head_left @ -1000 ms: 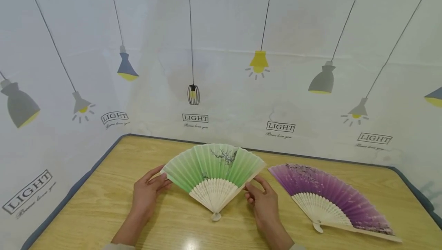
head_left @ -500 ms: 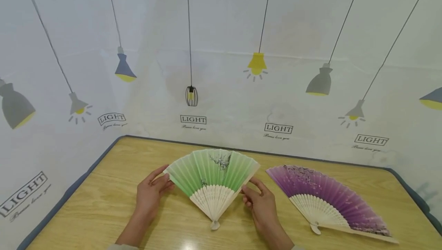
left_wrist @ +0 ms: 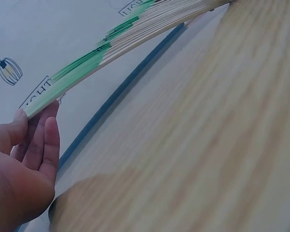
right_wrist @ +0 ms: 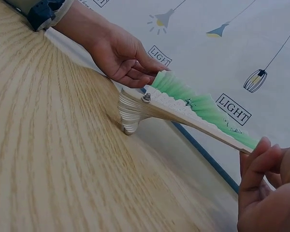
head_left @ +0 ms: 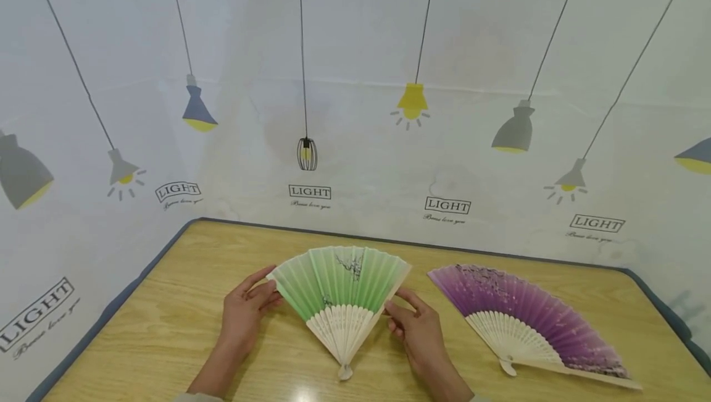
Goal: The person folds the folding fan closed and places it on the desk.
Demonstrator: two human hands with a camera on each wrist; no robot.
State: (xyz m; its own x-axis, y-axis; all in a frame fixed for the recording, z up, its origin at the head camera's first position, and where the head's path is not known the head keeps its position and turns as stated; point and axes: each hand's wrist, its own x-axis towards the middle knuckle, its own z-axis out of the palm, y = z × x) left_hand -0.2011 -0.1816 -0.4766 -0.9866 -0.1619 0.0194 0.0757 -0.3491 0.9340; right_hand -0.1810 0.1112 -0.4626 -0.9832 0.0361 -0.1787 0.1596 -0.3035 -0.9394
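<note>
Green fan (head_left: pixel 339 284) spreads between the left grip (head_left: pixel 245 310) and the right grip (head_left: pixel 416 323), each pinching an outer edge; a purple fan (head_left: pixel 536 322) lies right of both on the bench (head_left: pixel 166 297).

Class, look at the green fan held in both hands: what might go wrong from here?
The left hand pinches the green fan near an outer corner, so an uneven pull might crease or tear it. The purple fan lies open beside the right hand, so a wide sweep might knock it.
</note>
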